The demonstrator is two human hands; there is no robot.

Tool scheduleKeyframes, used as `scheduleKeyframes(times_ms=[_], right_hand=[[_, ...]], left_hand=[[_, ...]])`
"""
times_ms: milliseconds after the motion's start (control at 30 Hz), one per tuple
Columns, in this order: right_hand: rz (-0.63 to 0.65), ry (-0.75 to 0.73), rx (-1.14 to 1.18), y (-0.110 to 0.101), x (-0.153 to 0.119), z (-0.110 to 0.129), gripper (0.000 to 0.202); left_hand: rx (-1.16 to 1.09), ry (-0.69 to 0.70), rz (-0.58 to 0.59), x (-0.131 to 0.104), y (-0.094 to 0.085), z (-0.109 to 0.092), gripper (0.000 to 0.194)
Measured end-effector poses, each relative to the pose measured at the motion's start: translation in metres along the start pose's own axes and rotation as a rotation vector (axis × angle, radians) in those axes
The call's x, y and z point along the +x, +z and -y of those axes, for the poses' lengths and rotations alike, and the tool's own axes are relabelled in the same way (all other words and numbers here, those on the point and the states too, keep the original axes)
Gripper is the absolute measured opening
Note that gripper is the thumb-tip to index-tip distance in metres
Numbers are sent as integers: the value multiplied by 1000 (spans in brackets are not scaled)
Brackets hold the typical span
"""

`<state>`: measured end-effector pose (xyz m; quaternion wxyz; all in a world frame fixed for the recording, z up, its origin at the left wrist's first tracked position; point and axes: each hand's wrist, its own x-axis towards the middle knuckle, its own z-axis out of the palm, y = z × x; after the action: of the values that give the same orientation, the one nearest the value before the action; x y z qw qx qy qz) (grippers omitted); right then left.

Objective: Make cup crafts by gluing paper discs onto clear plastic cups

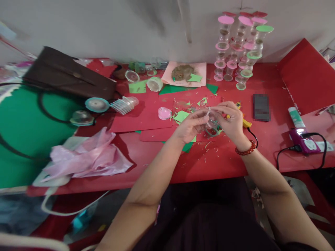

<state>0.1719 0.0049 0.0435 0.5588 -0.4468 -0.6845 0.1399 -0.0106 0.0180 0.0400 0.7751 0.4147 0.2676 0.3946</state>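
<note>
1. A small clear plastic cup point(211, 122) is held between both hands at centre frame, just above the red table point(222, 160).
2. The left hand point(190, 127) is closed on the cup's left side; its fingertips are pinched at the rim.
3. The right hand point(231, 120) is closed on the right side (a red bead bracelet point(246, 150) is worn at that wrist).
4. The cup lies directly between the two grips, equally near each; its long axis cannot be told through the blur.
5. Noted nearby: green paper scraps point(181, 116) to the left, a stack of lidded cups point(239, 48) at upper right, a dark phone point(261, 107) to the right.
</note>
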Motion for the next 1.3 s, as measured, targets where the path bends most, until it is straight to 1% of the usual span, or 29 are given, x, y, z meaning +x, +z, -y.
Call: scheduleKeyframes(times_ms=[100, 200, 400, 467, 533, 600, 800, 867, 933, 967, 1033, 1133, 1233, 1300], right_hand=[[-17, -21, -18, 1, 0, -2, 14], [-17, -80, -23, -1, 0, -2, 15], [65, -199, -269, -4, 1, -5, 19], [99, -204, -327, -3, 1, -7, 20], [113, -160, -350, -2, 1, -9, 19], [98, -82, -327, 0, 1, -10, 17], [-29, 191, -195, 1, 2, -11, 13], [-21, 283, -158, 0, 3, -11, 20], [22, 314, -128, -1, 3, -9, 28], [32, 295, -117, -1, 3, -8, 26], [18, 216, -99, -1, 3, -5, 14], [33, 117, -56, -1, 3, -1, 18], [84, 93, -22, -2, 2, 3, 14], [73, 93, -17, -3, 2, 5, 14]], left_hand=[[-1, 8, -9, 1, 0, 0, 38], [7, 21, -12, 2, -1, 1, 38], [106, 53, -54, 1, -2, 3, 38], [121, 62, -63, 0, -1, 3, 41], [124, 63, -70, 0, 0, 3, 42], [136, 70, -74, 0, 0, 3, 42], [142, 146, -53, 0, -3, 2, 41], [143, 172, -53, 1, -5, 2, 41], [147, 182, -58, 1, -6, 2, 41], [145, 181, -57, 1, -6, 2, 41], [137, 173, -51, 1, -6, 2, 42], [132, 166, -50, 1, -5, 2, 44], [135, 156, -42, 2, -6, 4, 49], [146, 157, -46, 3, -8, 7, 51]])
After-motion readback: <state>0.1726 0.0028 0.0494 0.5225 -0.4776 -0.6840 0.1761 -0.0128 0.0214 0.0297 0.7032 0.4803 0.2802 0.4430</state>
